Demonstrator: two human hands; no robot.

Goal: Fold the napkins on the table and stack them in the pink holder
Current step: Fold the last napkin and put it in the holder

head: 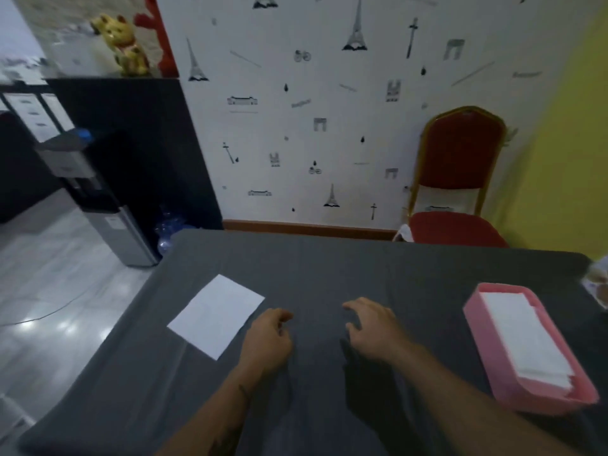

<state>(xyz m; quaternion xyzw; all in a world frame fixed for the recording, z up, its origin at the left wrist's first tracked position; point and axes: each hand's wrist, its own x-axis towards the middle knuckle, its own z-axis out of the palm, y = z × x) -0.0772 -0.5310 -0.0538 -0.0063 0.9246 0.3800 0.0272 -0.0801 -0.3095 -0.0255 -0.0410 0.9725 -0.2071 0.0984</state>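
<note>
A table [329, 264] under a dark grey cloth fills the near part of the room. Both bare hands hang over its middle, close to the cloth, holding nothing. The left hand [268, 337] has its fingers curled loosely inward, thumb near the fingertips, pinching nothing. The right hand [371, 327] is open, its fingers spread and bent a little downward; whether the tips touch the cloth I cannot tell.

One white napkin [216, 314] lies flat on the left side of the table, just beside the left hand, turned at an angle with one corner toward the near edge. It looks unfolded or folded only once; I cannot tell which.

On the right side, well apart from the napkin, sits the pink holder [473, 311], a long shallow tray running from far to near. Inside it lies a stack of white folded napkins [523, 340], filling most of its length.

Beyond the far right edge of the table stands a red chair [460, 159] with a gold frame, against a white wall printed with small towers. To the far left is a water dispenser [95, 192] beside a black cabinet [138, 126], and a golden cat figure [123, 44] sits on top.
</note>
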